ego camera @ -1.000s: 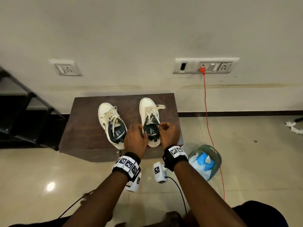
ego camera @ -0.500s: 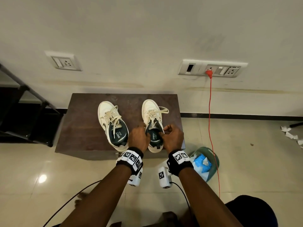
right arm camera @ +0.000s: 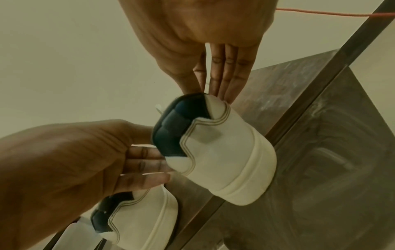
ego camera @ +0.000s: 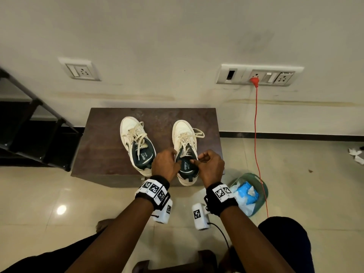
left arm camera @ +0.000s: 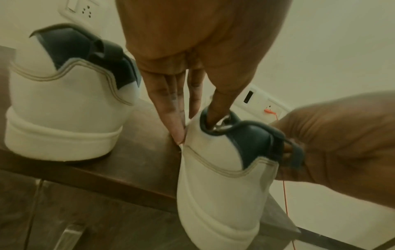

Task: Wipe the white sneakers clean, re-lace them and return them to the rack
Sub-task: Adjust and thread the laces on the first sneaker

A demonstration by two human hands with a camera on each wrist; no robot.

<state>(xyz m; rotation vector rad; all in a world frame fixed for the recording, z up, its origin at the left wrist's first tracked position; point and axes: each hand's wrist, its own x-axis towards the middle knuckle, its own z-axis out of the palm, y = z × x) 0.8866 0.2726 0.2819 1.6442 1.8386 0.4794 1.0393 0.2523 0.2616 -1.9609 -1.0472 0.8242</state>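
Note:
Two white sneakers with dark green linings stand toes to the wall on a low brown table (ego camera: 102, 142). The left sneaker (ego camera: 134, 138) (left arm camera: 64, 110) stands alone with loose laces. Both hands hold the collar of the right sneaker (ego camera: 182, 133) (left arm camera: 224, 177) (right arm camera: 226, 157), whose heel overhangs the table's front edge. My left hand (ego camera: 173, 156) (left arm camera: 196, 132) has its thumb inside the collar and straight fingers against the outer side. Opposite it, my right hand (ego camera: 199, 160) (right arm camera: 210, 93) pinches the collar's right side between thumb and fingers.
A black shoe rack (ego camera: 29, 125) stands at the left by the wall. On the floor at the right lies a green basin (ego camera: 263, 186) with blue and white cloths. A red cord (ego camera: 256, 134) hangs from the wall socket beside the table. Paper scraps (ego camera: 356, 154) lie far right.
Both hands have slid from the tongue and laces back along the right sneaker's opening to its collar. The head view has shifted slightly. The left sneaker has not moved.

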